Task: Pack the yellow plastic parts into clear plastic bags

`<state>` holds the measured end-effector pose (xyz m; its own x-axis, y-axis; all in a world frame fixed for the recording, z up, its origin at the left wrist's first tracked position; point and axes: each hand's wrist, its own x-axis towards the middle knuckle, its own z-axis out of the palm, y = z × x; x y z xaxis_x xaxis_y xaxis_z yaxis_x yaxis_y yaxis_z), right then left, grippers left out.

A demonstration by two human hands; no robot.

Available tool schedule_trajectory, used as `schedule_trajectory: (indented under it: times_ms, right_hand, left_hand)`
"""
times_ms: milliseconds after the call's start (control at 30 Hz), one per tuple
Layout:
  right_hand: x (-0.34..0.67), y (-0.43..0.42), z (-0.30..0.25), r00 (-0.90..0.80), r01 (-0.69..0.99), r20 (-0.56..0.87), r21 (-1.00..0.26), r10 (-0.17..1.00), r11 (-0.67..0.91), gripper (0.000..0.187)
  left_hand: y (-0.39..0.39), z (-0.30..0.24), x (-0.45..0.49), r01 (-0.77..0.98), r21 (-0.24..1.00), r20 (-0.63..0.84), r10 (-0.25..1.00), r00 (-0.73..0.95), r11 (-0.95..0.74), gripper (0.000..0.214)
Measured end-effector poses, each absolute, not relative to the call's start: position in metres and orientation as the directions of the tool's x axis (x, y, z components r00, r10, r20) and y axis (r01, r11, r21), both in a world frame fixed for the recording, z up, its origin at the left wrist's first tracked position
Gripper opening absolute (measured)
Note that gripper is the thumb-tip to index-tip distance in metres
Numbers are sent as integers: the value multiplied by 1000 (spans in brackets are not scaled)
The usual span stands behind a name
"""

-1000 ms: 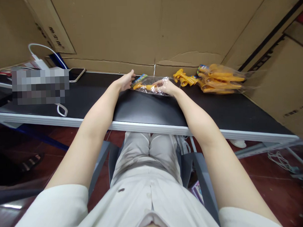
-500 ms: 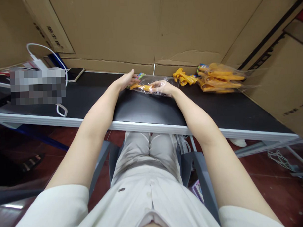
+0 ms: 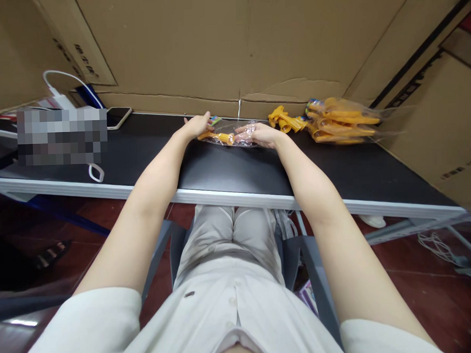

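A clear plastic bag (image 3: 226,126) lies on the dark tabletop in front of me. Inside it is a yellow plastic piece (image 3: 226,139) with a flared end, and a colourful label (image 3: 215,120) shows at the bag's far left. My left hand (image 3: 197,126) grips the bag's left end, its thumb raised and its other fingers partly hidden. At the opposite end, my right hand (image 3: 262,135) has its fingers stretched toward the yellow piece. Crinkled, shiny plastic covers those fingertips, which seem to be inside the bag's mouth.
Loose yellow plastic parts (image 3: 285,119) lie right of my hands, beside a pile of bagged yellow pieces (image 3: 345,120). A phone (image 3: 118,117) and a white cable (image 3: 67,72) are on the left. Cardboard (image 3: 177,50) walls the table's back; a metal edge (image 3: 236,198) runs along its front.
My right hand has drawn slightly right, off the yellow piece, exposing its flared end. My left hand has barely shifted and keeps hold of the bag.
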<state>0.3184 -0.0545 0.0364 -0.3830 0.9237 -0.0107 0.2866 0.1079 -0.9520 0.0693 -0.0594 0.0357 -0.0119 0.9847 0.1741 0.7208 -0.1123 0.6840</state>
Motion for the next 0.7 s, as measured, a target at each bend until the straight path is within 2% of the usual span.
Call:
schedule_trajectory:
  times_ms: [100, 167, 300, 367, 433, 500, 567, 633, 700]
  right_hand:
    - [322, -50, 39, -314, 365, 30, -919, 949, 150, 25]
    - [329, -46, 42, -200, 499, 89, -848, 976, 179, 24]
    - [354, -39, 48, 58, 846, 348, -514, 936, 139, 33]
    - [367, -37, 47, 141, 917, 419, -397, 897, 42, 39]
    - [378, -36, 43, 208, 931, 398, -360, 894, -56, 46]
    - [385, -35, 38, 250, 922, 306, -364, 919, -129, 52]
    - [390, -35, 36, 282, 906, 238, -386, 929, -176, 48]
    - [393, -36, 35, 301, 896, 241, -402, 923, -187, 36]
    - [394, -37, 35, 303, 898, 264, -400, 916, -182, 37]
  left_hand:
    - [-57, 36, 65, 771, 635, 166, 983, -74, -49, 64]
    - [-58, 37, 61, 768, 639, 180, 979, -100, -38, 64]
    - [-59, 36, 53, 739, 673, 199, 967, -160, -17, 66]
    - [-59, 35, 50, 728, 686, 197, 963, -186, 1, 68]
    - [-59, 33, 48, 722, 692, 192, 961, -201, 12, 70]
    - [-59, 33, 48, 722, 691, 193, 960, -202, 13, 70]
    - [-59, 33, 47, 724, 689, 201, 958, -205, 10, 69]
    - [-58, 32, 47, 725, 688, 208, 955, -210, 9, 67]
    - [-56, 31, 46, 728, 685, 206, 955, -213, 14, 66]
